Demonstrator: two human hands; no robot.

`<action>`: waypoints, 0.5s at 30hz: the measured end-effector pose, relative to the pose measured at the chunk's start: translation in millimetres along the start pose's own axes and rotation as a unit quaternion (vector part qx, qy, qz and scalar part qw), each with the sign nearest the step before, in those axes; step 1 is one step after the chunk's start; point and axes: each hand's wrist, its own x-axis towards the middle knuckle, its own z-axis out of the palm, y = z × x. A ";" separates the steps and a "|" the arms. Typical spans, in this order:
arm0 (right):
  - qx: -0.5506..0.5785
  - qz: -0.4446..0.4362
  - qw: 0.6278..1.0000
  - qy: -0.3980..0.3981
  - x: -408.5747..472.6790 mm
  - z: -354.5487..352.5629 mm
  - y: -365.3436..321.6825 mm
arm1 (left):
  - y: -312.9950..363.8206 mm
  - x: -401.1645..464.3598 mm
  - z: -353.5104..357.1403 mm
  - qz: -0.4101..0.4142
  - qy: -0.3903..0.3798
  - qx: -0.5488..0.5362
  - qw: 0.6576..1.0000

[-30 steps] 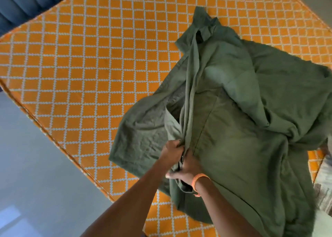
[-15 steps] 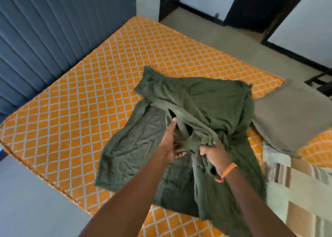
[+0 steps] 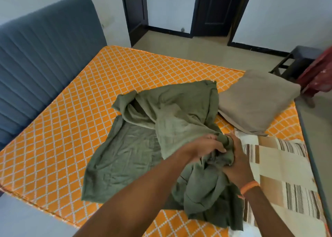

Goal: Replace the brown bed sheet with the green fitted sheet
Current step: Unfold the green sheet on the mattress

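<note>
A bunched fold of the green fitted sheet (image 3: 179,129) is gripped in both hands, close together above the near right part of the bare orange mattress (image 3: 71,129). The left hand (image 3: 203,147) is curled over the top of the bunch, fingers bent down into the cloth; the right hand (image 3: 237,164) is wrapped round the same bunch from the other side, an orange band (image 3: 249,187) seen at its wrist. The two hands are nearly touching, so only a short stretch of hem is held between them. From that grip the bulk of the sheet is spread away to the left and ahead of the hands, towards the blue headboard (image 3: 45,57), with one flatter panel lying left of the left hand and a crumpled heap just beyond the knuckles. A tail is left hanging below the right wrist. The long run of cloth is judged to lie leftward and forward, so the left hand is the nearer one for drawing it out. No elastic corner can be made out in the folds. A grey-brown pillow (image 3: 256,102) lies beyond the right hand, and a striped blanket (image 3: 278,173) is just to its right. No brown sheet is seen on the mattress.
</note>
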 end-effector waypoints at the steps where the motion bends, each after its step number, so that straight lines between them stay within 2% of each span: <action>1: -0.027 0.003 0.998 0.064 3.0 -1.4 -3.8 | -3.2 -1.2 -0.6 0.012 0.003 -0.033 0.999; 3: -0.051 0.026 0.986 0.155 14.6 -7.8 -7.0 | -11.8 -3.3 -0.3 0.046 0.060 -0.111 0.991; 4: -0.020 0.048 0.984 0.173 21.9 -11.9 -5.4 | -17.5 -6.6 -2.2 0.055 0.114 -0.135 0.983; 5: 0.027 0.068 0.982 0.176 26.2 -17.9 -7.4 | -23.1 -10.1 -6.5 0.053 0.169 -0.145 0.973; 7: 0.159 0.090 0.969 0.169 28.5 -32.9 -14.9 | -35.4 -13.8 -19.6 -0.008 0.253 -0.126 0.959; 8: 0.232 0.096 0.955 0.158 27.0 -39.2 -21.2 | -42.2 -13.1 -25.5 -0.051 0.254 -0.127 0.957; 10: 0.353 0.091 0.927 0.093 21.7 -42.3 -37.5 | -48.0 -7.6 -28.4 -0.117 0.166 -0.199 0.959; 12: 0.383 0.110 0.917 0.019 19.1 -31.5 -47.7 | -38.2 -1.9 -20.6 -0.124 0.061 -0.349 0.927; 13: 0.383 0.123 0.915 0.011 18.8 -25.7 -49.6 | -32.3 1.2 -17.5 -0.119 0.041 -0.403 0.906; 15: 0.370 0.137 0.919 0.019 21.4 -19.9 -48.9 | -19.6 6.8 -12.0 -0.125 0.090 -0.398 0.905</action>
